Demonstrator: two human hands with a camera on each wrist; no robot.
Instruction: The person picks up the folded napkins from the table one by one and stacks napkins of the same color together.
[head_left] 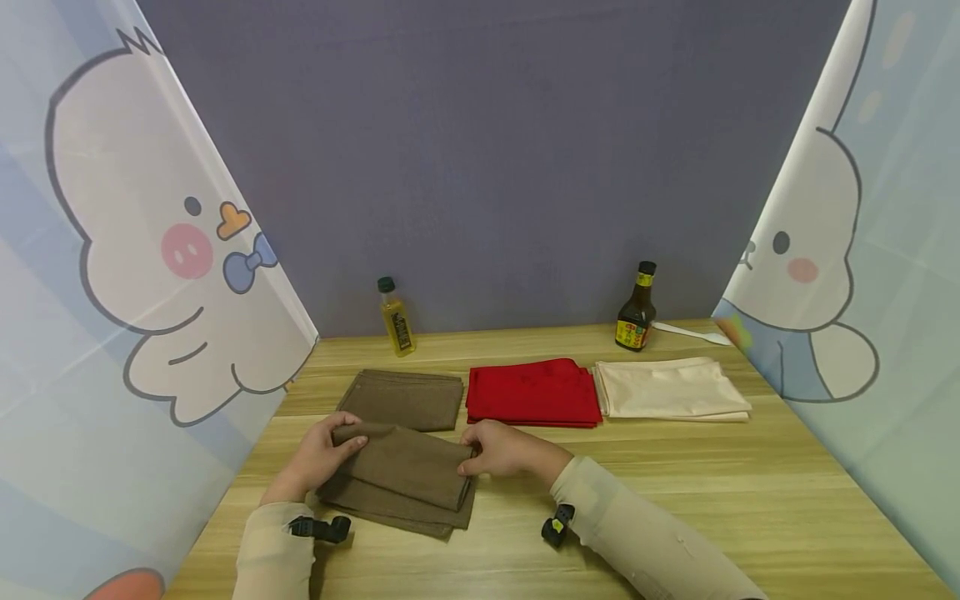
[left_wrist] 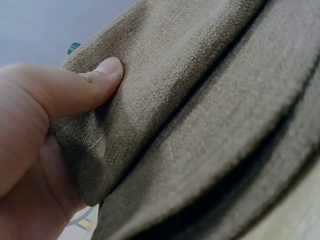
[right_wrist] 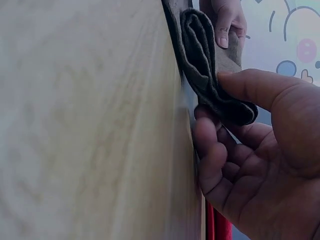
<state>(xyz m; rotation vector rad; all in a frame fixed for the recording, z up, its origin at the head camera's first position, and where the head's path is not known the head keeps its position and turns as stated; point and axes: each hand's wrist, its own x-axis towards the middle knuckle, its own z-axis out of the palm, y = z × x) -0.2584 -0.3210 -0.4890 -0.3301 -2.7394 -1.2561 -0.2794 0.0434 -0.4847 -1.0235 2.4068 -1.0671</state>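
Observation:
Both hands hold a brown cloth point(head_left: 412, 462) folded into layers, low over the wooden table. At its left end my left hand point(head_left: 318, 454) grips the fold, thumb on top and fingers beneath; the left wrist view shows the thumb pressing the coarse weave point(left_wrist: 165, 85). My right hand point(head_left: 506, 448) pinches the right end near the far corner. Seen end-on in the right wrist view, the cloth's stacked layers point(right_wrist: 235, 111) lie between thumb and curled fingers. Lower brown layers point(head_left: 397, 510) spread out under the held fold, toward the near side. Behind it lies another folded brown cloth point(head_left: 408, 400).
A folded red cloth point(head_left: 532, 393) and a folded cream cloth point(head_left: 671, 389) lie to the right on the table point(head_left: 675, 483). Behind them stand an oil bottle point(head_left: 397, 321) and a dark sauce bottle point(head_left: 636, 312), with a white utensil point(head_left: 690, 333) beside it. Printed curtains flank the table.

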